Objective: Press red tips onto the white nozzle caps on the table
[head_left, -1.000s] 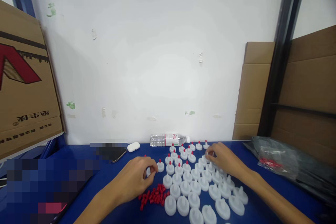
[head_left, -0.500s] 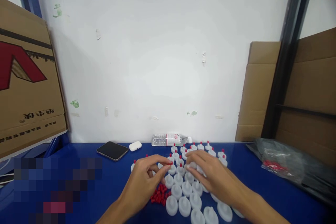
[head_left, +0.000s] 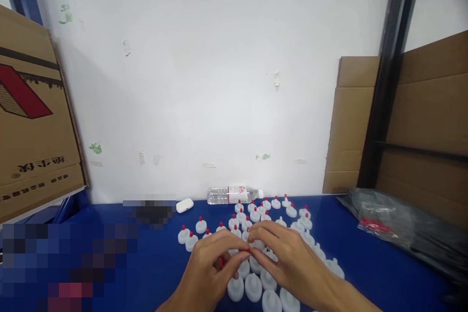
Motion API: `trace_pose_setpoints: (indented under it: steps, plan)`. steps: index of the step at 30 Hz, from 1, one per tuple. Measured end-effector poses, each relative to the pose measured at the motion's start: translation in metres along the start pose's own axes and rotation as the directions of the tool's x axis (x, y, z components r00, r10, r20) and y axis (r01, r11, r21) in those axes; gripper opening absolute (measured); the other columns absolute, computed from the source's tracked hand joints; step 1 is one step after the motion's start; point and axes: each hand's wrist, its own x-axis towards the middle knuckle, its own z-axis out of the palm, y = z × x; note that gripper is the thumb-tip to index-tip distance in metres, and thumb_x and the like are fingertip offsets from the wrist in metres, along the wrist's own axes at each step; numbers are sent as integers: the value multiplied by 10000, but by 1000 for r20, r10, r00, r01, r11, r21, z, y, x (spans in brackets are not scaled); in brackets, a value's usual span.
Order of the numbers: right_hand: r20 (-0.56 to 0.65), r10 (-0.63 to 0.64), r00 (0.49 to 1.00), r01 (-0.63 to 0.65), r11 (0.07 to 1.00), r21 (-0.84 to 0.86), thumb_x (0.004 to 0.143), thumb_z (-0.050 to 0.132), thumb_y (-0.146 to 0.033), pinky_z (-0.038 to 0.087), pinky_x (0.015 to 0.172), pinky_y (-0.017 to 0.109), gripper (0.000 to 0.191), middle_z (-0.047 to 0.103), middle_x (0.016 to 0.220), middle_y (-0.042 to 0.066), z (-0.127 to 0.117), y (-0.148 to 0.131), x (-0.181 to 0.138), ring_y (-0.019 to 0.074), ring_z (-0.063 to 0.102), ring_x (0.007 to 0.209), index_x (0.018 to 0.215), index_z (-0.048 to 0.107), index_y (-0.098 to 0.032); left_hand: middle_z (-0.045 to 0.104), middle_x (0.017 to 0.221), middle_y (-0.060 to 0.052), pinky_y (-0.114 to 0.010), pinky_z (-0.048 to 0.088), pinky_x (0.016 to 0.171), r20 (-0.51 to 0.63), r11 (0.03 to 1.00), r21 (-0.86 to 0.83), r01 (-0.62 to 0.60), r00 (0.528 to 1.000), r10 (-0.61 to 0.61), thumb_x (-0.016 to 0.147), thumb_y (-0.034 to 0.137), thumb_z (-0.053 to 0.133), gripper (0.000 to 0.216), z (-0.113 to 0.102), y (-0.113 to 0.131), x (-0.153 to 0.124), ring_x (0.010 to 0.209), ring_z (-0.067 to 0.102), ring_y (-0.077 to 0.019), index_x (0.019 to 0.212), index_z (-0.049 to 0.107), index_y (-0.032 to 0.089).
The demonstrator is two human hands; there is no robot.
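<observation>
Delicately, your left hand (head_left: 209,265) pinches a red plastic cap (head_left: 247,250).
Right hand (head_left: 290,256), grip unclear, arches over round white plastic lids (head_left: 253,288).

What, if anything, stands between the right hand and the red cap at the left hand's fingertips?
Nothing visible: the right hand has its fingertips close beside the red cap, which the left hand pinches; actual contact is too small to tell.

The head camera faces the wall (head_left: 204,83) (table (head_left: 153,263) below).
</observation>
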Motion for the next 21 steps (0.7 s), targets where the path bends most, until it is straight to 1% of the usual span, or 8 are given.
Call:
trace_pose_setpoints:
  steps: [3, 5, 8, 11, 14, 16, 19, 21]
  plan:
    - [-5, 5, 1000, -5, 1000, 11, 1029, 543, -197, 585, 797, 324, 104, 714, 1032, 58, 1, 0, 0, 207, 704, 906, 1092, 615, -236, 731, 866, -54, -219, 494, 530, -18, 998, 32, -56, 998, 56, 1013, 357, 608, 238, 0, 0, -1, 584, 663, -132, 952, 792, 219]
    - [-4, 3, 1000, -3, 1000, 22, 1017, 554, -178, 585, 802, 327, 115, 715, 1043, 57, 2, 0, -1, 207, 706, 910, 1095, 616, -235, 718, 863, -52, -217, 476, 513, -19, 999, 3, -41, 999, 41, 1008, 359, 614, 241, 1, 1, -1, 569, 648, -125, 955, 799, 215]
    - [-26, -27, 999, 28, 999, 33, 1002, 565, -159, 583, 810, 324, 127, 722, 1054, 58, 3, 0, -1, 208, 712, 930, 1089, 621, -233, 680, 866, -34, -211, 422, 487, -10, 992, -100, 79, 997, -80, 941, 402, 710, 223, 2, 2, 2, 523, 583, -88, 901, 793, 199]
    - [-60, -90, 994, 92, 995, 34, 1013, 563, -166, 578, 817, 315, 106, 734, 1064, 61, 1, -1, 0, 204, 717, 955, 1070, 625, -230, 635, 971, -14, -183, 350, 473, 36, 936, -260, 240, 970, -239, 832, 438, 834, 357, 1, -2, 4, 552, 497, -57, 1103, 730, 230]
    - [-119, -216, 969, 217, 976, 1, 1034, 552, -182, 571, 839, 313, 96, 758, 1071, 62, -3, -5, 1, 198, 733, 972, 1089, 620, -221, 576, 1231, -51, -155, 360, 464, 205, 815, -467, 345, 938, -280, 766, 480, 886, 734, -2, -6, 3, 631, 559, -61, 1401, 556, 313]
    - [-146, -310, 939, 308, 951, -42, 1050, 535, -193, 565, 805, 299, 102, 778, 1063, 59, -5, -10, 1, 185, 747, 932, 1106, 618, -214, 621, 1174, -72, -152, 375, 441, 390, 723, -545, 424, 892, -229, 751, 528, 880, 822, -5, -5, 3, 600, 602, -75, 1451, 523, 285]
    - [-141, -373, 917, 363, 927, -92, 1058, 520, -201, 533, 659, 289, 104, 800, 1041, 45, -5, -18, 1, 151, 737, 750, 1073, 622, -212, 640, 819, -23, -155, 374, 409, 585, 640, -560, 525, 798, -143, 740, 566, 862, 664, -7, 0, 4, 461, 523, -59, 1232, 688, 156]
    - [-151, -391, 908, 376, 919, -117, 1058, 516, -199, 491, 585, 295, 113, 808, 1033, 49, -3, -22, 2, 135, 710, 662, 1061, 629, -203, 576, 699, 10, -153, 368, 402, 599, 638, -561, 527, 791, -126, 719, 564, 871, 539, -7, 3, 4, 427, 451, -42, 997, 741, 121]
